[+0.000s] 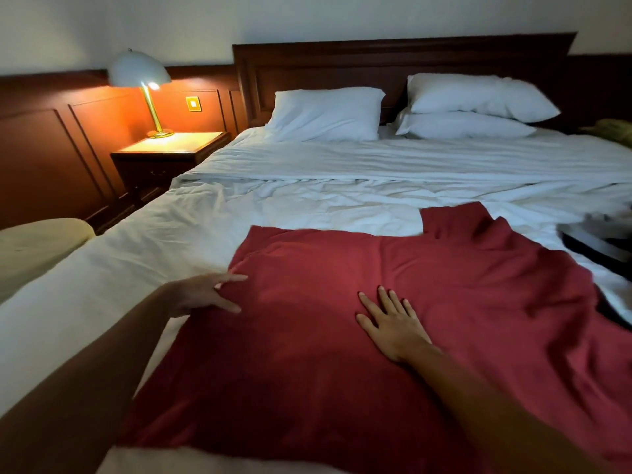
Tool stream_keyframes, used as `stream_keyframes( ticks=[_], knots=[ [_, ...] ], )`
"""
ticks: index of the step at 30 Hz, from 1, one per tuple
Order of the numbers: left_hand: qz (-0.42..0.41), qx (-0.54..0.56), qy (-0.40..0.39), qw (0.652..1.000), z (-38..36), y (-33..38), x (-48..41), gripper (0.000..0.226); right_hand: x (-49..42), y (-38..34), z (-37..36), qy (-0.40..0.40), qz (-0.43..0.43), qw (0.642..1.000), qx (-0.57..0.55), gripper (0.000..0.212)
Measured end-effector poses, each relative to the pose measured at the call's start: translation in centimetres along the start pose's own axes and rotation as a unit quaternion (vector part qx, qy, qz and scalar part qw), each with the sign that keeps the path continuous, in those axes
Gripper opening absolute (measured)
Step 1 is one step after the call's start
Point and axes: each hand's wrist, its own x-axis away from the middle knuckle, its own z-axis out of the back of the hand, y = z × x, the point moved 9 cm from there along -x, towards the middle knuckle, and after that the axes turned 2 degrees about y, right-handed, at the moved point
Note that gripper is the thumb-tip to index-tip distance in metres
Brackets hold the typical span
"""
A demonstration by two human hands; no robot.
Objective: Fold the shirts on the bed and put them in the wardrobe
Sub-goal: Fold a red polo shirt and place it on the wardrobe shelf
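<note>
Shirt (307, 336) lies spread at the bed's (102, 268) near edge. Left grip (205, 295) and right grip (390, 323) touch it, flat and released. Wrinkles could spoil the fold.

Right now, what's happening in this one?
A person is working on a red shirt spread out on the bed. The right hand lies flat on the middle of the shirt, fingers straight. The left hand touches the shirt's left edge with open fingers. The shirt is not yet folded. Some dark things at the bed's right edge are too blurred to name.
</note>
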Motion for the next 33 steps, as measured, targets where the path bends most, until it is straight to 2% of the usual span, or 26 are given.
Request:
stream_keyframes(
  ticks=[1, 3, 4, 5, 7, 9, 10, 11, 13, 16, 17, 18, 20, 21, 22, 24, 25, 26, 27, 29, 30, 32, 33],
  knots=[
    [-0.012, -0.038, 0.091, 0.995, 1.4, -0.4, 0.4, 0.065, 1.0, -0.2, 0.0, 0.000, 0.000, 1.000, -0.003, 0.060],
    [-0.020, -0.099, 0.284, 0.953, 3.9, -0.8, 2.2, 0.038, 3.0, -0.8, -0.1, 0.000, 0.001, 1.000, -0.008, 0.060],
    [-0.013, -0.107, 0.329, 0.938, 4.1, -1.0, 3.4, 0.031, 3.9, -1.0, -0.2, -0.003, 0.000, 1.000, -0.008, 0.063],
    [0.002, -0.106, 0.332, 0.937, 3.6, -1.4, 4.2, 0.032, 4.8, -1.1, -0.2, -0.006, -0.002, 1.000, -0.011, 0.069],
    [0.024, -0.072, 0.250, 0.965, 1.5, -2.0, 5.1, 0.069, 6.3, -1.3, -0.1, -0.011, -0.002, 1.000, -0.010, 0.076],
    [0.019, -0.069, 0.161, 0.984, 0.0, -2.1, 6.2, 0.118, 7.6, -1.4, -0.1, -0.012, 0.002, 1.000, -0.006, 0.063],
    [0.015, -0.102, 0.126, 0.987, -0.6, -2.2, 6.7, 0.133, 8.1, -1.5, -0.1, -0.013, 0.004, 1.000, -0.008, 0.060],
    [0.013, -0.149, 0.096, 0.984, -1.2, -2.3, 7.4, 0.139, 8.6, -1.6, -0.1, -0.017, 0.006, 1.000, -0.007, 0.060],
    [0.016, -0.216, 0.085, 0.973, -2.1, -2.4, 9.1, 0.129, 9.8, -1.7, 0.0, -0.026, 0.009, 1.000, -0.005, 0.059],
    [-0.009, -0.248, 0.145, 0.958, -1.7, -2.1, 11.1, 0.095, 11.6, -2.0, 0.1, -0.033, 0.025, 0.999, -0.007, 0.059],
    [-0.014, -0.252, 0.153, 0.955, -1.5, -2.0, 11.6, 0.090, 12.3, -2.1, 0.3, -0.036, 0.034, 0.999, -0.013, 0.060],
    [-0.008, -0.264, 0.151, 0.953, -1.3, -2.0, 12.1, 0.089, 13.0, -2.0, 0.5, -0.044, 0.042, 0.998, -0.016, 0.064],
    [0.031, -0.321, 0.131, 0.937, -1.3, -1.8, 13.0, 0.089, 14.6, -1.7, 1.3, -0.060, 0.068, 0.995, -0.034, 0.092],
    [0.067, -0.363, 0.131, 0.920, -1.3, -1.7, 13.4, 0.087, 15.4, -1.2, 2.0, -0.064, 0.071, 0.994, -0.055, 0.105],
    [0.105, -0.418, 0.144, 0.891, -1.3, -1.3, 14.0, 0.080, 15.9, -0.5, 2.8, -0.060, 0.070, 0.993, -0.072, 0.105],
    [0.133, -0.541, 0.192, 0.808, -2.1, 1.5, 15.2, 0.057, 16.6, 1.5, 4.6, -0.028, 0.053, 0.997, -0.057, 0.074],
    [0.111, -0.570, 0.211, 0.786, -3.2, 3.0, 15.3, 0.052, 16.8, 2.8, 5.4, 0.000, 0.038, 0.999, -0.022, 0.061],
    [0.074, -0.571, 0.220, 0.787, -4.9, 4.5, 15.1, 0.052, 17.1, 4.3, 5.8, 0.022, 0.014, 1.000, 0.016, 0.056],
    [0.030, -0.544, 0.213, 0.811, -6.9, 5.6, 14.6, 0.054, 17.4, 5.9, 5.8, 0.032, -0.015, 0.998, 0.042, 0.056],
    [-0.058, -0.434, 0.159, 0.885, -12.2, 7.6, 13.6, 0.062, 18.4, 8.4, 4.7, 0.012, -0.063, 0.997, 0.046, 0.061],
    [-0.090, -0.389, 0.114, 0.910, -15.6, 8.5, 13.3, 0.064, 19.0, 9.1, 3.9, -0.006, -0.067, 0.997, 0.034, 0.062],
    [-0.130, -0.355, 0.049, 0.925, -22.0, 10.3, 13.3, 0.068, 20.3, 9.5, 3.4, -0.021, -0.044, 0.999, 0.000, 0.064],
    [-0.144, -0.356, 0.044, 0.922, -24.3, 11.2, 13.3, 0.072, 21.0, 9.7, 3.9, -0.018, -0.028, 0.999, -0.031, 0.062]
  ],
)
